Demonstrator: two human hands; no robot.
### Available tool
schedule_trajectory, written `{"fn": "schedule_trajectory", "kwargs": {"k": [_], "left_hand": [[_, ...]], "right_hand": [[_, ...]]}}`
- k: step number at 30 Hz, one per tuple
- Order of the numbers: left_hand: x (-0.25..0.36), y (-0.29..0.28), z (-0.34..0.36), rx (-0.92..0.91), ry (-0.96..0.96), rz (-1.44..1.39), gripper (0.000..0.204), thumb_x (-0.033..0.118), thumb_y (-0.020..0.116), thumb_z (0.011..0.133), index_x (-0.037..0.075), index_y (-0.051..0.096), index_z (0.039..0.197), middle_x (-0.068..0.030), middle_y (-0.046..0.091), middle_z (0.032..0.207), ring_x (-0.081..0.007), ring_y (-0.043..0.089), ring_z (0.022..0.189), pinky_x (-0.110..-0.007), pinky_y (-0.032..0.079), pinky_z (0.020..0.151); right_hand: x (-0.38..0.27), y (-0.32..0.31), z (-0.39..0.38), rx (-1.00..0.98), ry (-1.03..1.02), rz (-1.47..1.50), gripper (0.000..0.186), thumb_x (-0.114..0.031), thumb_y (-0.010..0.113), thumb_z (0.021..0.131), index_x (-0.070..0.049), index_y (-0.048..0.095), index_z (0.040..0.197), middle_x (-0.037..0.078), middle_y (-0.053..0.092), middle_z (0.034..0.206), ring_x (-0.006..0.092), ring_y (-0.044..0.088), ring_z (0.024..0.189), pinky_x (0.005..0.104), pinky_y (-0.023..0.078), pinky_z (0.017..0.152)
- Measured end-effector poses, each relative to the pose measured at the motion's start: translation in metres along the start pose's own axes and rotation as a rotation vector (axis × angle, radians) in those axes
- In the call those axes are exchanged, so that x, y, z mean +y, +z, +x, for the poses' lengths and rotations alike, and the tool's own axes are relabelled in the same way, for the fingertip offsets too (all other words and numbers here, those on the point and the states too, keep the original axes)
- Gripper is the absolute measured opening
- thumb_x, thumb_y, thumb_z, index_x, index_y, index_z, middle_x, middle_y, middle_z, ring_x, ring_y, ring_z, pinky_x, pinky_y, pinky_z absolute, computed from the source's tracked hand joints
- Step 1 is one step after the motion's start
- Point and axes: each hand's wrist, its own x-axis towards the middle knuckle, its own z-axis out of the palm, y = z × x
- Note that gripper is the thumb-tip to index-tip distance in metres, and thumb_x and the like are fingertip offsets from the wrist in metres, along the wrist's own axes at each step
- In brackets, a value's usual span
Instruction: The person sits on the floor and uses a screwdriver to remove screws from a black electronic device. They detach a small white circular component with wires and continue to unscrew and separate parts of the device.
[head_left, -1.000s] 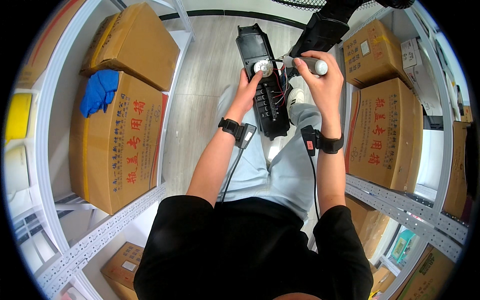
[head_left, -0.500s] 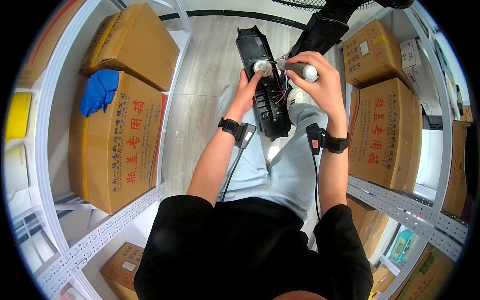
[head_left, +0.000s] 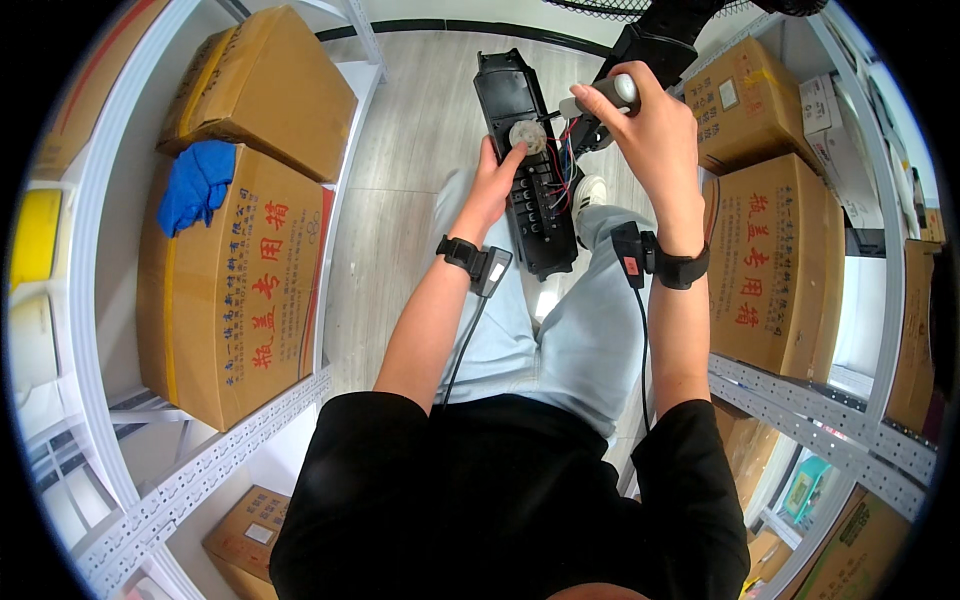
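Observation:
A long black plastic housing (head_left: 505,85) extends over my legs, with red, white and dark wires (head_left: 568,160) along its right side and a row of black parts down its lower half. My left hand (head_left: 495,180) grips its left side, thumb on a round, pale translucent part (head_left: 528,135) near the upper middle. My right hand (head_left: 650,150) is closed around a grey tool handle (head_left: 625,88) with a white end, held over the housing's upper right, with the tool's narrow tip pointing left toward the round part.
Metal shelves (head_left: 180,500) with cardboard boxes stand on both sides; a blue cloth (head_left: 195,185) drapes over a left box (head_left: 240,310). A black post-like frame (head_left: 655,40) with a mesh basket is beyond my hands. My sneaker (head_left: 590,190) rests on the wooden-look floor (head_left: 390,120).
My right hand and the tool have risen, with the wrist shifting a little to the right and the handle tilting. My left hand and the housing stay almost in place.

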Motion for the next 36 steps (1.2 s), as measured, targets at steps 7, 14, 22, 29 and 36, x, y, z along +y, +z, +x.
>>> {"fn": "schedule_trajectory", "kwargs": {"k": [7,14,22,29,36], "left_hand": [[-0.003,-0.001,0.003,0.012,0.025,0.014,0.028,0.017,0.06,0.094,0.003,0.044,0.112,-0.0066,0.055,0.112,-0.0133,0.052,0.101,-0.03,0.045,0.087],[0.0,0.0,0.001,0.009,0.005,0.013,0.029,0.016,0.06,0.094,0.003,0.044,0.114,-0.0069,0.055,0.114,-0.0138,0.051,0.103,-0.03,0.044,0.089],[-0.004,-0.004,0.004,0.021,0.007,0.005,0.03,0.015,0.061,0.093,0.003,0.044,0.115,-0.0079,0.055,0.114,-0.0144,0.052,0.102,-0.03,0.044,0.088],[-0.004,-0.002,0.003,0.005,0.017,0.033,0.03,0.016,0.061,0.093,0.003,0.044,0.115,-0.0072,0.055,0.113,-0.0142,0.051,0.103,-0.03,0.044,0.089],[-0.001,-0.002,0.003,0.01,0.001,0.026,0.03,0.015,0.061,0.093,0.003,0.044,0.115,-0.0069,0.055,0.113,-0.0139,0.052,0.102,-0.03,0.044,0.088]], "right_hand": [[0.011,-0.001,0.009,0.013,-0.306,-0.024,0.029,-0.032,0.069,0.085,-0.008,0.057,0.097,0.012,0.065,0.067,0.0341,0.065,0.065,0.0402,0.051,0.056],[-0.022,-0.011,0.015,-0.145,0.02,-0.292,0.02,-0.016,0.067,0.083,-0.008,0.057,0.098,0.015,0.065,0.09,0.0336,0.065,0.08,0.0431,0.051,0.07],[0.003,-0.005,0.017,-0.027,-0.474,-0.037,0.025,-0.028,0.066,0.085,-0.009,0.06,0.101,0.015,0.064,0.083,0.0367,0.065,0.072,0.0427,0.053,0.063],[-0.01,-0.003,0.019,-0.198,-0.109,-0.316,0.035,-0.014,0.07,0.079,-0.012,0.058,0.112,0.014,0.062,0.094,0.0348,0.064,0.086,0.0411,0.053,0.074],[-0.007,0.0,0.015,-0.059,-0.236,-0.163,0.028,-0.02,0.068,0.083,-0.009,0.058,0.107,0.012,0.061,0.094,0.0354,0.065,0.076,0.0422,0.053,0.066]]}}
